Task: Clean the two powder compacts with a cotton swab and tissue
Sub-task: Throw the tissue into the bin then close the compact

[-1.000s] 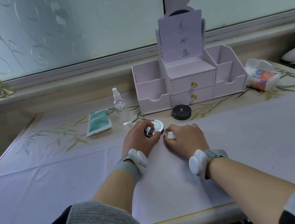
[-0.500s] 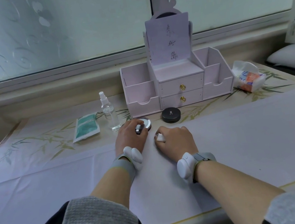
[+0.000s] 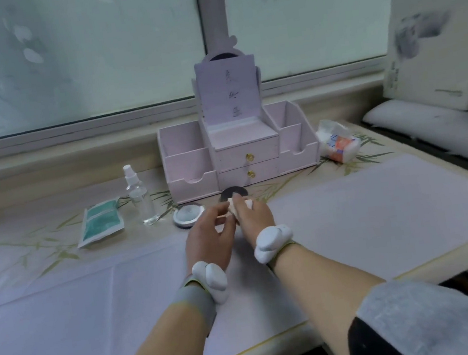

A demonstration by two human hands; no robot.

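here right hand [image 3: 255,218] curled round tissue [image 3: 238,203]; left hand [image 3: 206,238], half bent, pinches same tissue at its edge.

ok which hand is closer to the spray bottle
Left. The left hand is right of the bottle, past the silver compact; the right hand, holding tissue, lies farther right.

You're at a dressing table [image 3: 462,250] in what looks like a room in a home, set against a frosted window [image 3: 75,64] with a leaf pattern in the glass. A pale pink vanity organiser [image 3: 189,165] with two small drawers stands at the back. A bamboo-print cloth [image 3: 40,243] covers the top. A spray bottle [image 3: 139,196], a silver compact [image 3: 188,213] and a black compact [image 3: 229,192] lie in front.
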